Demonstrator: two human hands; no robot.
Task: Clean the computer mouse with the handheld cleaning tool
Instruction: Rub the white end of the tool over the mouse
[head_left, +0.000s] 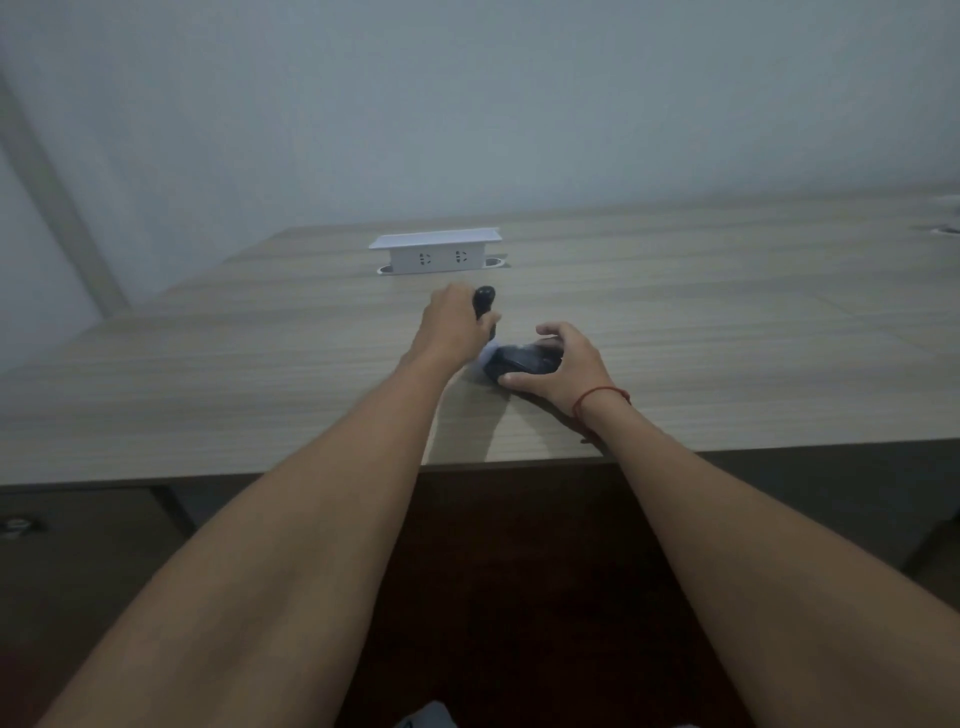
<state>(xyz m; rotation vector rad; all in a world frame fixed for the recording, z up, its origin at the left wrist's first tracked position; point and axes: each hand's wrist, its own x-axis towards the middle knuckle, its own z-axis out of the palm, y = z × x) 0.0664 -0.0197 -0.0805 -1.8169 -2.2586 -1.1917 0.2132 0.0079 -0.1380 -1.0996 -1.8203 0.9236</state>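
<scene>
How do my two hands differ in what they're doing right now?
The left hand is closed in a fist around the black handle of the cleaning tool; the right hand is spread over the black mouse, pinning it to the desk. The right wrist wears a red string; the left is bare. Both hands are over the desk.

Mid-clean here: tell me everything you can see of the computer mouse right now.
The computer mouse is black, looks like smooth plastic, and is blurred. It lies on the wooden table near the front edge. The right hand grips it, thumb on the near side, fingers over the far side. The cleaning tool's pale head, held by the left hand, meets its left end.
</scene>
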